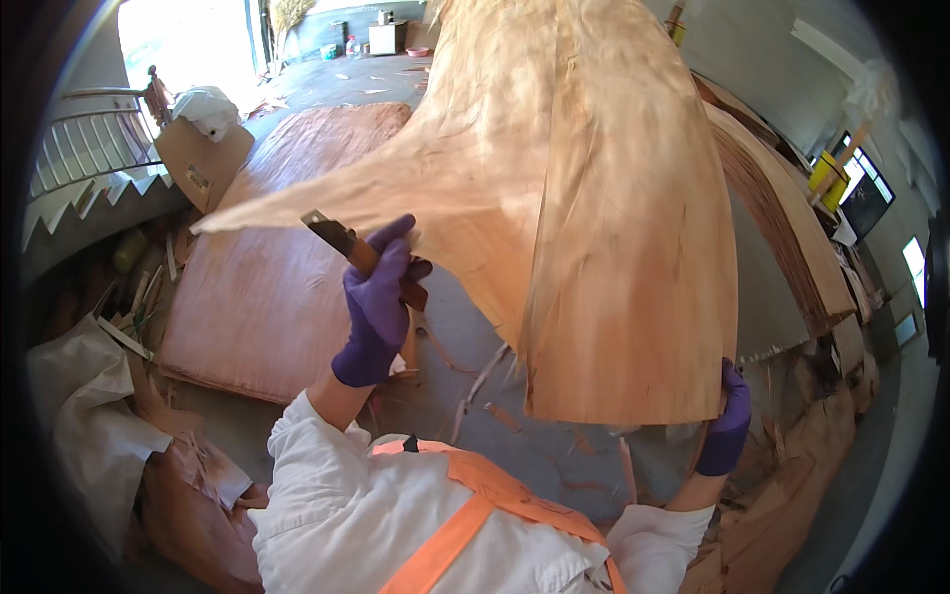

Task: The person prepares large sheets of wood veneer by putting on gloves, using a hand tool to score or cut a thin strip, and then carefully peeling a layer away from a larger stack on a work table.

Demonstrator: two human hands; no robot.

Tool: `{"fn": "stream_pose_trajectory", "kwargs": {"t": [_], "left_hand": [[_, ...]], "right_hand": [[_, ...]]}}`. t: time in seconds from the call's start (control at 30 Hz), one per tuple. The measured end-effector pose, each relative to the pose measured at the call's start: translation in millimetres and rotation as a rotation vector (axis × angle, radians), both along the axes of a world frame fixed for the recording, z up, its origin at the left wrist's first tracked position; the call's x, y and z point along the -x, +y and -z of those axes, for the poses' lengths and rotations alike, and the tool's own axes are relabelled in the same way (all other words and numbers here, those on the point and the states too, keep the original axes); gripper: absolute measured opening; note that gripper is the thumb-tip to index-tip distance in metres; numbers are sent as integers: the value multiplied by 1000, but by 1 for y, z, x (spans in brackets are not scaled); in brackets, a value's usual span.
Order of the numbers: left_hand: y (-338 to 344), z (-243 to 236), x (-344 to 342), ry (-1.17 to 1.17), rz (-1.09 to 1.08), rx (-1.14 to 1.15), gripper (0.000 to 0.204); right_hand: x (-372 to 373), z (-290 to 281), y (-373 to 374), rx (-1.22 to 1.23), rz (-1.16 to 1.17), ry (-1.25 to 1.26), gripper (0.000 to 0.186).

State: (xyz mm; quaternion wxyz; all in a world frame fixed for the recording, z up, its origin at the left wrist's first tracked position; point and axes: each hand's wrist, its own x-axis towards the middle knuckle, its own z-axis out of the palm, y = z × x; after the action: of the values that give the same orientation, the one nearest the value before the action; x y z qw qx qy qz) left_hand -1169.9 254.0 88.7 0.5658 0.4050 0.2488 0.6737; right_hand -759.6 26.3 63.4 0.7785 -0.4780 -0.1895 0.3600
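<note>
A large sheet of thin wood veneer (633, 277) spreads out in front of me, lifted and curved, with a lengthwise split or seam down its middle. Its left flap tapers to a point over a stack of veneer. In a purple glove, my left hand (376, 302) is closed around a short knife-like tool (341, 240) with a wide dark blade and a brown handle, near the underside of that flap. My right hand (730, 421), also gloved in purple, is closed on the sheet's near right corner; its fingertips are partly hidden.
A reddish veneer stack (247, 297) lies at left, another stack (792, 228) at right. Scraps litter the grey floor (460, 322). At far left are a metal railing (89, 148) and a cardboard piece (203, 163); white sheeting (84, 406) hangs nearer. A small cabinet (387, 39) stands behind.
</note>
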Motion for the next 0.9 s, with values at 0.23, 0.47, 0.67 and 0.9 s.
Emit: {"fn": "stream_pose_trajectory", "kwargs": {"t": [0.23, 0.47, 0.67, 0.9], "left_hand": [[-76, -68, -192, 148, 36, -25, 30], [-111, -33, -333, 168, 26, -68, 28], [-135, 6, -417, 282, 50, -39, 28], [-171, 56, -489, 328, -141, 53, 26]], "right_hand": [[-189, -22, -79, 61, -9, -75, 27], [-309, -31, -92, 161, 57, -327, 31], [-394, -17, -94, 204, 114, -382, 26], [-523, 70, -91, 348, 60, -538, 23]]}}
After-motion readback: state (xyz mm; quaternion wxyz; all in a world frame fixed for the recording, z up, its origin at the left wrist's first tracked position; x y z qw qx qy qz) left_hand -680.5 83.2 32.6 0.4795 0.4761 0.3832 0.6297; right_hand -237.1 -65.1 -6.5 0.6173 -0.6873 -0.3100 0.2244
